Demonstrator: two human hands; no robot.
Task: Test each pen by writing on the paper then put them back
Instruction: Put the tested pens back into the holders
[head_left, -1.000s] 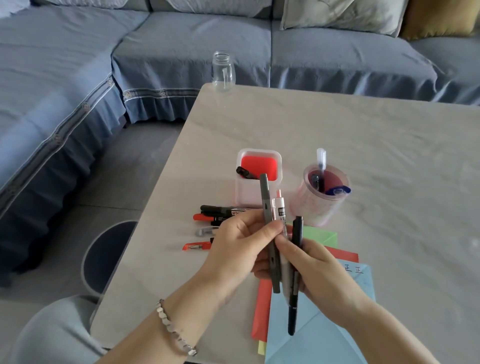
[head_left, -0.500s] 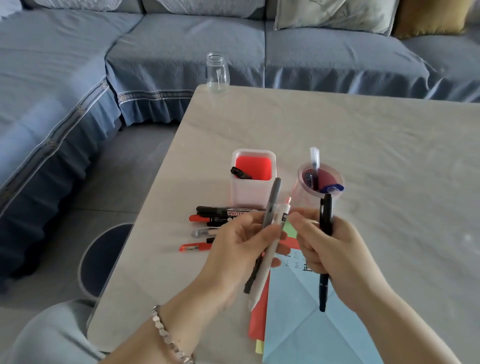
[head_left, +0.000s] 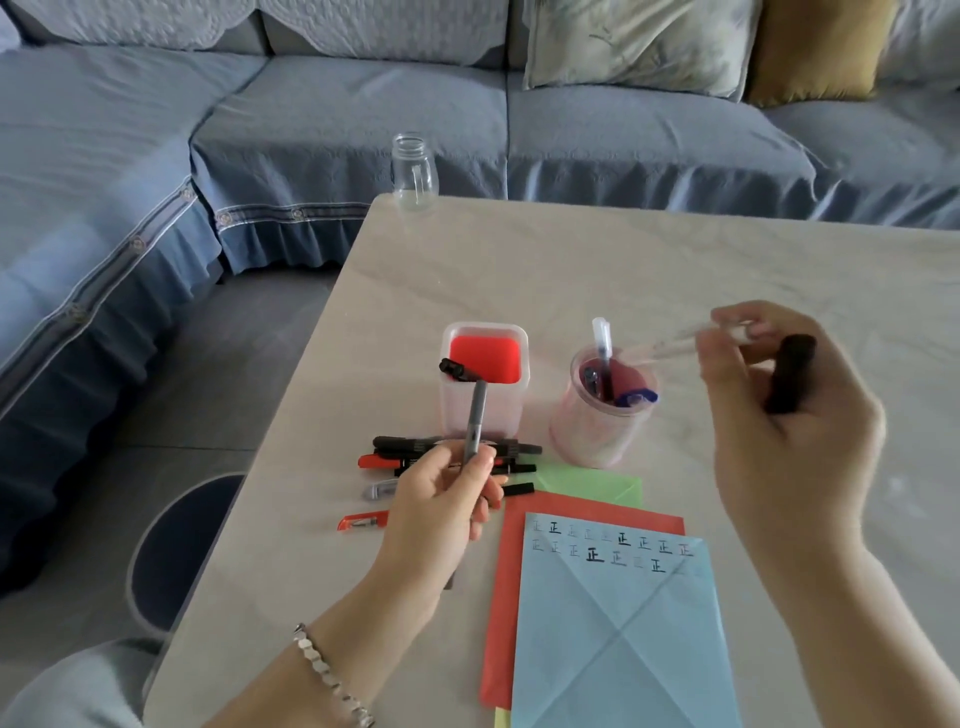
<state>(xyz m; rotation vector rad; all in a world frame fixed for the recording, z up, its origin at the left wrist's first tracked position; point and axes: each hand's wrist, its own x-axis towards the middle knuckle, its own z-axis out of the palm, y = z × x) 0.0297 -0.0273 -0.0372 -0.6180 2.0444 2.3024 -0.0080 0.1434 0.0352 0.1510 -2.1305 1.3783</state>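
While a slim grey pen (head_left: 475, 415) stands nearly upright at the centre of the frame, the left hand (head_left: 441, 504) has its grip clamped round the pen's lower part, thumb and fingers curled on the barrel. At the right of the frame the right hand (head_left: 779, 431) hovers above the pale table (head_left: 675, 260). Its grip is closed on two pens: a thick black pen (head_left: 789, 374) sits under curled fingers, and a blurred pale translucent pen (head_left: 670, 345) is pinched at the fingertips, its far end pointing toward the round pink translucent cup (head_left: 597, 431), which holds several pens (head_left: 601, 364). Just left of the cup stands a square white holder with a red inside (head_left: 501, 410), a short black marker (head_left: 460, 370) leaning in it. Below the holder, loose black and red markers (head_left: 415, 446) lie on the table. Lower centre, a creased light-blue sheet of paper (head_left: 618, 634) bearing rows of written characters overlaps a red sheet (head_left: 506, 597) and a green sheet (head_left: 592, 478). A clear glass jar (head_left: 413, 171) stands at the table's far edge.
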